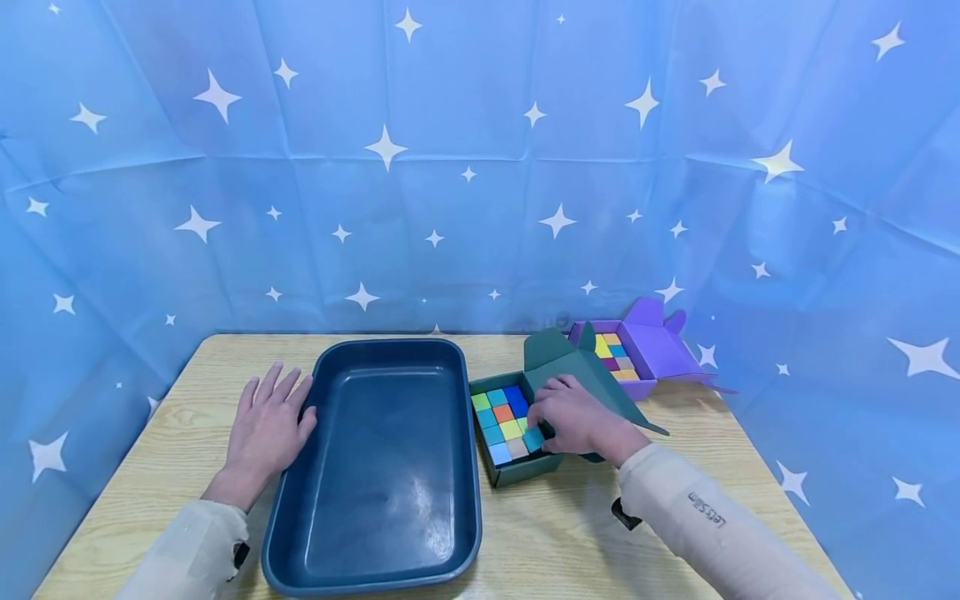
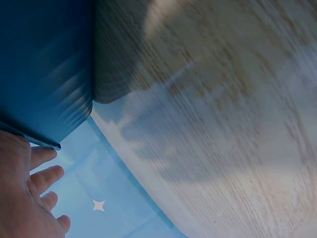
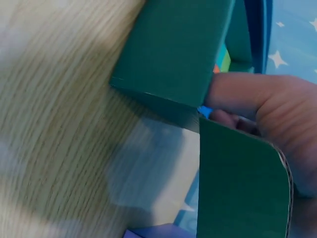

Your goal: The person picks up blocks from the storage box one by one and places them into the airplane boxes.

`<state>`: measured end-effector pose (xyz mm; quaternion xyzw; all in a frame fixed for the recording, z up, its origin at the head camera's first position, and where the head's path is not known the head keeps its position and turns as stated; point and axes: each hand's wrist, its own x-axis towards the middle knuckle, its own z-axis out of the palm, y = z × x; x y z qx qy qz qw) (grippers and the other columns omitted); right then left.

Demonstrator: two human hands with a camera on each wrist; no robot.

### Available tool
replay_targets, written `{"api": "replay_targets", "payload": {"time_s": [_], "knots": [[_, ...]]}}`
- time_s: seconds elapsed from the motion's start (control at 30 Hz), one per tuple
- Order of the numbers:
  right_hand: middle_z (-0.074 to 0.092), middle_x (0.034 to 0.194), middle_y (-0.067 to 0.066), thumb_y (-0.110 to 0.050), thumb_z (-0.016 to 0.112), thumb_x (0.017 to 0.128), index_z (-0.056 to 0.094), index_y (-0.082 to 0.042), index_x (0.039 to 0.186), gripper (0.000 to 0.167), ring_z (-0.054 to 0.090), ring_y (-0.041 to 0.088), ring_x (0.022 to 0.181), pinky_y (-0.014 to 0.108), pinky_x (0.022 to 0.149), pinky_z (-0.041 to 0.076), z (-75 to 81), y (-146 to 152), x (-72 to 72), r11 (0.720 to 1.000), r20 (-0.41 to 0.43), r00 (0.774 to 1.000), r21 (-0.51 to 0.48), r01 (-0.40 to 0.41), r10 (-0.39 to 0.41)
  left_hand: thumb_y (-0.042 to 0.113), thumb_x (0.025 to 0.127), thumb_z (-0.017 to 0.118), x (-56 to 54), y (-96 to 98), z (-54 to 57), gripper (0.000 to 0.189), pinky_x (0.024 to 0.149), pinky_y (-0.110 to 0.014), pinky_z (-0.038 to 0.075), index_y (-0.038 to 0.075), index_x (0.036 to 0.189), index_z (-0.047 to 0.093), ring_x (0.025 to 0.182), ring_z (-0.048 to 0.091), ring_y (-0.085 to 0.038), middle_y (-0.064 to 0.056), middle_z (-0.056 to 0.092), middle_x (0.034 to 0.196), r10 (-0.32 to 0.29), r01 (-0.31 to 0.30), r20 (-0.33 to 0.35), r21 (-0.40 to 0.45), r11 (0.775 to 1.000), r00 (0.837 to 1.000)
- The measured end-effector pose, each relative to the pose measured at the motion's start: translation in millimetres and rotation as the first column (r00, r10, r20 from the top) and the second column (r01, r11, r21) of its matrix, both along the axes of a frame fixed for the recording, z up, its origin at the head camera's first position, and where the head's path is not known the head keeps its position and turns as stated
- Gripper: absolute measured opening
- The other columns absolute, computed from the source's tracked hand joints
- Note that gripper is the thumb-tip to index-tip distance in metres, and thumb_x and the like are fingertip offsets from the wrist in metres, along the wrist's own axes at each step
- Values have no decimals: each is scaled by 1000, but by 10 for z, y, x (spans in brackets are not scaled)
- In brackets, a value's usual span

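Observation:
A large dark blue tray point(image 1: 382, 458) lies on the table. My left hand point(image 1: 266, 425) rests at its left rim with the fingers spread; the left wrist view shows the fingers point(image 2: 47, 178) beside the tray's edge point(image 2: 49, 89). Right of the tray stands an open green box point(image 1: 525, 473) of coloured blocks point(image 1: 510, 429). My right hand point(image 1: 573, 417) reaches into it and pinches a teal block point(image 1: 533, 439), which sits tilted against its neighbours. In the right wrist view the green box point(image 3: 168, 49) wall hides the fingertips and the block.
Behind the green box, an open purple box point(image 1: 637, 388) holds more coloured blocks. The green box's lid point(image 1: 592, 375) folds back toward it, under my right wrist. A blue star-patterned cloth point(image 1: 450, 208) surrounds the wooden table point(image 1: 150, 467) at the back and sides.

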<state>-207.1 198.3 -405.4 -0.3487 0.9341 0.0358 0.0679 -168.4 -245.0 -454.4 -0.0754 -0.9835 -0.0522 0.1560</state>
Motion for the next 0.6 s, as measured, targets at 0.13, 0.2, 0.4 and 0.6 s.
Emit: {"api": "replay_targets", "payload": {"time_s": [0.13, 0.2, 0.4, 0.6], "knots": [[69, 104, -4, -33, 84, 75, 74, -23, 95, 25, 53, 23, 113, 51, 113, 32, -31, -28, 10, 999, -45, 999, 44, -20, 22, 29, 94, 54, -2, -1, -3, 52, 118, -60, 16, 2, 139, 52, 143, 25, -42, -23, 47, 146, -2, 2, -4, 2, 1000, 1000], [68, 100, -4, -32, 85, 74, 74, -23, 92, 23, 53, 23, 109, 50, 111, 34, -60, -35, 8, 997, -71, 997, 60, -38, 42, 29, 94, 53, 0, -1, -6, 51, 118, -60, 17, 2, 139, 52, 143, 26, -41, -23, 47, 146, -3, 3, -6, 2, 1000, 1000], [65, 90, -5, -31, 86, 73, 70, -22, 83, 20, 52, 22, 101, 48, 107, 37, -136, -35, 2, 994, -140, 987, 74, -75, 85, 29, 95, 53, 5, 1, -3, 52, 118, -60, 17, 3, 139, 52, 144, 25, -41, -23, 47, 146, -1, 1, -2, 4, 1000, 1000], [63, 87, -6, -36, 83, 75, 68, -22, 81, 21, 51, 21, 98, 47, 103, 38, -127, -31, 14, 995, -144, 985, 51, -85, 92, 28, 94, 54, 11, -3, 6, 52, 118, -60, 17, 2, 139, 52, 144, 25, -42, -23, 46, 146, 2, -2, 3, 10, 1000, 1000]]}}
